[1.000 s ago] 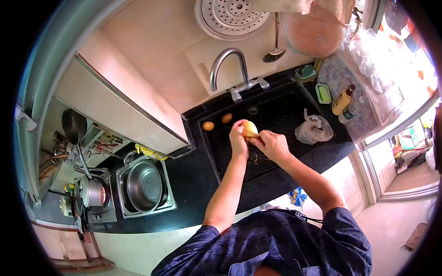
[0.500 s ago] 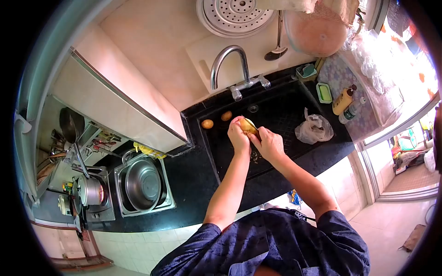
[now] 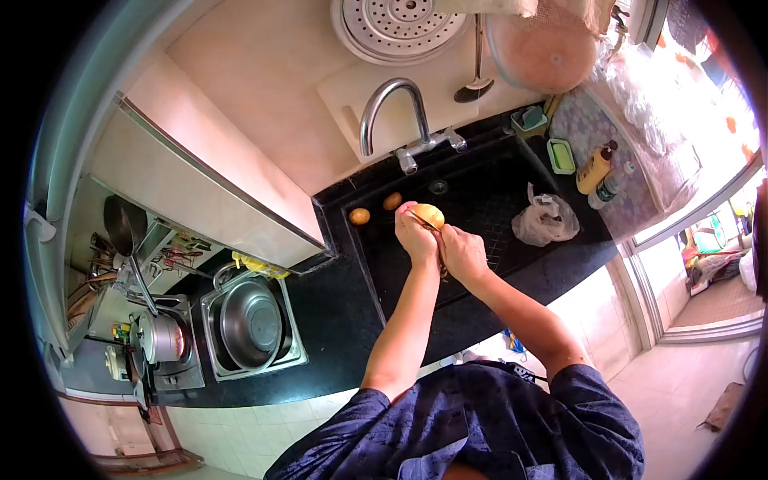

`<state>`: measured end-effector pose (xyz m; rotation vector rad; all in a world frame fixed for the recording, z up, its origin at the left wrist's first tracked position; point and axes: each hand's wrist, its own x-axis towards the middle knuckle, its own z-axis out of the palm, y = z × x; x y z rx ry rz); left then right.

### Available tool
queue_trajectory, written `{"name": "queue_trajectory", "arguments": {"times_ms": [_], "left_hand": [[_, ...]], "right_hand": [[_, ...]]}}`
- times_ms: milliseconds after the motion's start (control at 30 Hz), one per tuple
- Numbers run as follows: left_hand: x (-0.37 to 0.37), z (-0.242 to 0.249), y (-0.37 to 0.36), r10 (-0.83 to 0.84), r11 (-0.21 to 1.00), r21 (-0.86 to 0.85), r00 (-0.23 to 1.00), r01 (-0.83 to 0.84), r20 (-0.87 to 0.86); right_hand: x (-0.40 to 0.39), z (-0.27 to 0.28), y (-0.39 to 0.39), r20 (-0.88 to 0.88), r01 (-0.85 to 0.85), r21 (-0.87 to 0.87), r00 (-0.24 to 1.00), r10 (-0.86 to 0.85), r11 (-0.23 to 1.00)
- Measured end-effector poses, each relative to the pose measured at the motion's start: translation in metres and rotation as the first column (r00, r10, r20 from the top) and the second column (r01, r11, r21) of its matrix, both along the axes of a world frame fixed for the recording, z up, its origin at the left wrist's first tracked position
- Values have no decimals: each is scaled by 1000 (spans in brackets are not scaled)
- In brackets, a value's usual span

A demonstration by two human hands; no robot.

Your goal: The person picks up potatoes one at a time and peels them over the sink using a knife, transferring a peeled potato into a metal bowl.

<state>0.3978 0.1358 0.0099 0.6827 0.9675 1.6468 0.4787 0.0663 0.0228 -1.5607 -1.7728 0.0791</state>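
Observation:
A partly peeled yellow potato (image 3: 429,214) is gripped in my left hand (image 3: 416,240), over the black sink (image 3: 496,248). My right hand (image 3: 465,251) is closed beside it on what looks like a small knife (image 3: 422,221), its thin dark blade lying across the potato's near side. My fingers cover the handle. Two more potatoes, one nearer the corner (image 3: 359,217) and a browner one (image 3: 392,201), rest at the sink's far left. Bits of peel lie below my hands, partly hidden by them.
A chrome faucet (image 3: 400,120) arches over the sink's back edge. On the right are a crumpled plastic bag (image 3: 546,220), a green soap dish (image 3: 562,157) and a yellow pump bottle (image 3: 597,168). To the left, a metal basin (image 3: 253,324) sits in a second sink, beside a pot (image 3: 162,338) on the stove.
The potato has turned in my left hand, showing more of its yellow side upward. My right hand has drawn slightly closer to me and left, and the blade now crosses the potato's near side.

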Motion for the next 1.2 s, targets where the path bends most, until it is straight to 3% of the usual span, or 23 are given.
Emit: {"name": "queue_trajectory", "arguments": {"times_ms": [133,233,267,367,500,567,667,767,833,933,1033,1100,1167,1200], "left_hand": [[-6,-4,0,18,999,29,993,-15,-116],[-7,-9,0,58,997,55,969,-46,-240],[-2,-15,1,15,998,68,999,-12,-48],[-6,-23,-1,47,996,87,979,-30,-199],[-13,0,-5,115,980,198,907,-35,-405],[-12,-2,-3,92,987,159,929,-36,-359],[-6,-6,-8,63,992,117,972,-38,-227],[-14,-4,-7,103,976,218,921,-20,-376],[-14,-15,-4,84,983,182,936,-22,-341],[-11,-19,-5,39,992,124,970,-9,-241],[-19,-14,-6,26,976,214,953,41,-303],[-19,-17,-4,15,977,205,950,52,-311],[-14,-28,1,23,980,196,959,34,-283],[-10,-13,-5,63,985,170,949,-10,-310]], "right_hand": [[12,21,2,3,40,-62,999,-40,997],[5,2,3,-11,61,-96,998,-62,994],[4,-9,1,-16,-25,-38,1000,25,999],[12,0,0,-22,-66,-25,998,65,998],[16,11,1,-23,34,-197,999,-39,980],[7,-4,2,41,-9,-124,999,14,992],[12,0,-3,-28,-64,-23,998,63,998],[18,17,-2,6,35,-130,999,-34,991],[9,0,-1,-74,2,-104,997,-10,995],[13,-2,-4,-9,-82,-50,997,82,995],[24,21,1,16,23,-115,1000,-21,993],[17,8,0,-38,0,-149,999,-6,989],[7,-8,-2,49,-52,-58,997,55,997],[7,-6,-4,5,-73,-38,997,73,997]]}}
